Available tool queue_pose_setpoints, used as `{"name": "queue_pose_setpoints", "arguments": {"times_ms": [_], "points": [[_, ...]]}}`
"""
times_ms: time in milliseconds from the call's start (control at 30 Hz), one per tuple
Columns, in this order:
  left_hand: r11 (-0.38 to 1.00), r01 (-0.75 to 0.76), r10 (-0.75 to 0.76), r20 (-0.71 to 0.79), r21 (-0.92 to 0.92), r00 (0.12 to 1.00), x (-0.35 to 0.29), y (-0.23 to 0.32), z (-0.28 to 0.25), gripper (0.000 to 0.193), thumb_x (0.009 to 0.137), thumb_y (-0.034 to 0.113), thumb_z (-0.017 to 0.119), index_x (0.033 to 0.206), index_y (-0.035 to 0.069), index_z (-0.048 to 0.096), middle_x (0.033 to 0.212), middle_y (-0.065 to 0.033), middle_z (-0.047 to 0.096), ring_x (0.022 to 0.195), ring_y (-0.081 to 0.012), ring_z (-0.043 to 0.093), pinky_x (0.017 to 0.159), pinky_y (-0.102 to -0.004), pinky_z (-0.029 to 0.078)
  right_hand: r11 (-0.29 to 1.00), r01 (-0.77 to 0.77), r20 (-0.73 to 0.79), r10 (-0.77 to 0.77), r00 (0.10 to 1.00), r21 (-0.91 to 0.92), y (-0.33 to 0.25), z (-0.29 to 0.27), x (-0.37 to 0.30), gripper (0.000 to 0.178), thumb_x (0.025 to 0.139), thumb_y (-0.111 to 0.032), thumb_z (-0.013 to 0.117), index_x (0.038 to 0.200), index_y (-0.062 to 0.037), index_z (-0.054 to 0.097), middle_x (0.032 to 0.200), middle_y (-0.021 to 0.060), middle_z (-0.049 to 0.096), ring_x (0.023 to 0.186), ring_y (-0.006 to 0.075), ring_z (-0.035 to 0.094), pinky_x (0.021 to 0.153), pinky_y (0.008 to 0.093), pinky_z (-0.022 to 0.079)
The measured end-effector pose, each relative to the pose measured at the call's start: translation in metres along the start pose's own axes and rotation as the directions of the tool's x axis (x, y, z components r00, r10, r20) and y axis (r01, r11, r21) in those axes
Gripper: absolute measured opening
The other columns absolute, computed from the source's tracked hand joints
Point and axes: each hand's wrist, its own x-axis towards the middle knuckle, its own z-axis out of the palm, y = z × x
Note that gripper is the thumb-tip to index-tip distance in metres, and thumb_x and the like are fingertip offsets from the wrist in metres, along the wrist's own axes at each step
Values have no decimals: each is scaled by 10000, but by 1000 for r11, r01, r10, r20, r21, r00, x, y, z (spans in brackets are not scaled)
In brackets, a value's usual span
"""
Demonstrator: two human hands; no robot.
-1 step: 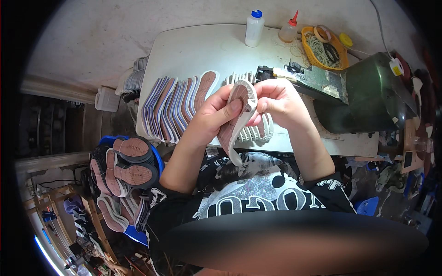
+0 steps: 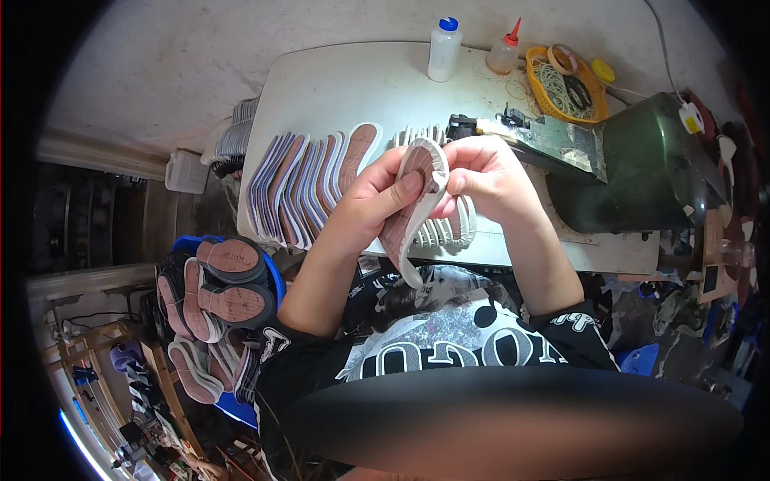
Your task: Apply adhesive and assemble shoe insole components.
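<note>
A curved shoe insole (image 2: 395,234) with a brown face and a pale rim is held up over the near side of the table. My left hand (image 2: 373,196) is closed round its middle, with the thumb pressed on the brown face. At its upper end the pale edging looks gathered into folds. There my right hand (image 2: 488,178) pinches the edge between thumb and fingers; the fingertips are partly hidden behind the insole. Just behind my left hand a row of insoles (image 2: 301,192) stands on edge. More pale-rimmed insoles (image 2: 459,228) stand partly hidden behind my hands.
On the white table (image 2: 345,80) are a blue-capped bottle (image 2: 443,52), a red-tipped squeeze bottle (image 2: 503,56) and a yellow basket (image 2: 549,100) of cords. A dark green machine (image 2: 634,164) stands at right. At lower left, a blue tub (image 2: 278,276) holds stacked insoles.
</note>
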Motion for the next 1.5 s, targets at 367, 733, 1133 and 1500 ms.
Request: {"name": "queue_pose_setpoints", "arguments": {"times_ms": [367, 733, 1133, 1500], "points": [[965, -54, 92, -139, 257, 986, -4, -8, -1, 355, 959, 265, 550, 1213, 22, 501, 1067, -30, 582, 1008, -91, 531, 903, -248, 407, 962, -120, -131, 90, 987, -247, -22, 15, -2, 241, 867, -202, 681, 893, 37, 685, 755, 77, 677, 692, 138, 681, 597, 215, 544], [906, -45, 176, -276, 422, 945, -3, -8, 3, 272, 928, 213, 603, 1074, -10, 545, 917, -26, 632, 834, -64, 551, 755, -232, 450, 891, -147, -287, 20, 958, -429, -12, 21, -1, 253, 914, -196, 614, 789, 19, 657, 632, 53, 636, 546, 91, 626, 469, 191, 472], [993, -77, 58, -215, -84, 975, -1, -10, -1, 281, 945, 269, 577, 1124, 53, 564, 992, 5, 612, 903, -57, 545, 829, -223, 430, 998, -2, -101, -4, 995, -61, 1, 15, -3, 226, 922, -190, 607, 914, 31, 650, 730, 100, 661, 612, 150, 658, 561, 235, 523], [981, -179, 156, -240, -77, 958, -2, -11, 5, 237, 937, 209, 592, 1110, 48, 585, 983, 2, 623, 893, -57, 558, 809, -222, 443, 978, 21, -254, -75, 964, -207, -11, 27, -6, 123, 843, -125, 696, 834, -6, 666, 661, 57, 642, 520, 71, 577, 448, 194, 453]]}}
